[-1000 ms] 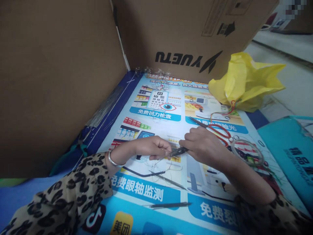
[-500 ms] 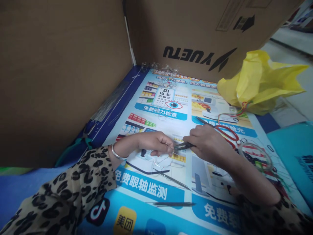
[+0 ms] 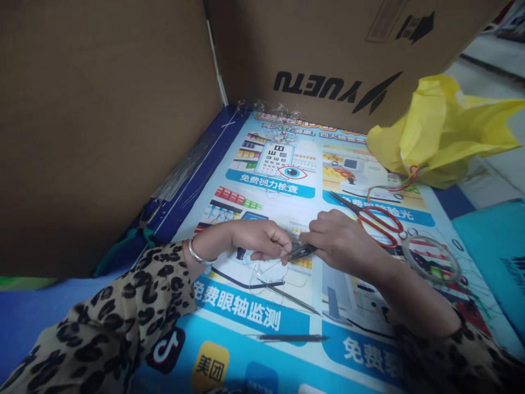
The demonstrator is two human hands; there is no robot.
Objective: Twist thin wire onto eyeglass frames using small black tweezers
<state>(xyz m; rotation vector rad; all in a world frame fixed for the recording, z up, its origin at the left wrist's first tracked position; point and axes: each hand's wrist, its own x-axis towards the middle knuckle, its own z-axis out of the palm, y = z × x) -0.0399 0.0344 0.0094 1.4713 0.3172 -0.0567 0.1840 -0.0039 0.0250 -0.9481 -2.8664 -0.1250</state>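
Note:
My left hand (image 3: 264, 241) pinches a thin silvery wire (image 3: 266, 269) whose loops hang below the fingers over the poster. My right hand (image 3: 338, 238) is closed around dark-jawed pliers (image 3: 301, 251); their handles are hidden in the palm. The jaw tips meet the wire right at my left fingertips. Just below lie slim dark pointed tools, one slanting (image 3: 291, 298) and one level (image 3: 293, 338). Scissors with red handles (image 3: 379, 225) rest beyond my right wrist, beside a coil of clear wire (image 3: 430, 260).
Cardboard walls (image 3: 102, 137) stand at the left and back. A yellow bag (image 3: 443, 131) with coloured cords sits at the right, above a teal packet (image 3: 492, 257). Teal-handled pliers (image 3: 123, 249) and a bundle of wires (image 3: 180, 169) lie along the left edge. Twisted wire pieces (image 3: 283, 117) are at the back.
My right hand has moved slightly left and the pliers have turned, their jaws now closer to my left fingertips. The red scissors show more fully. My left hand has barely moved.

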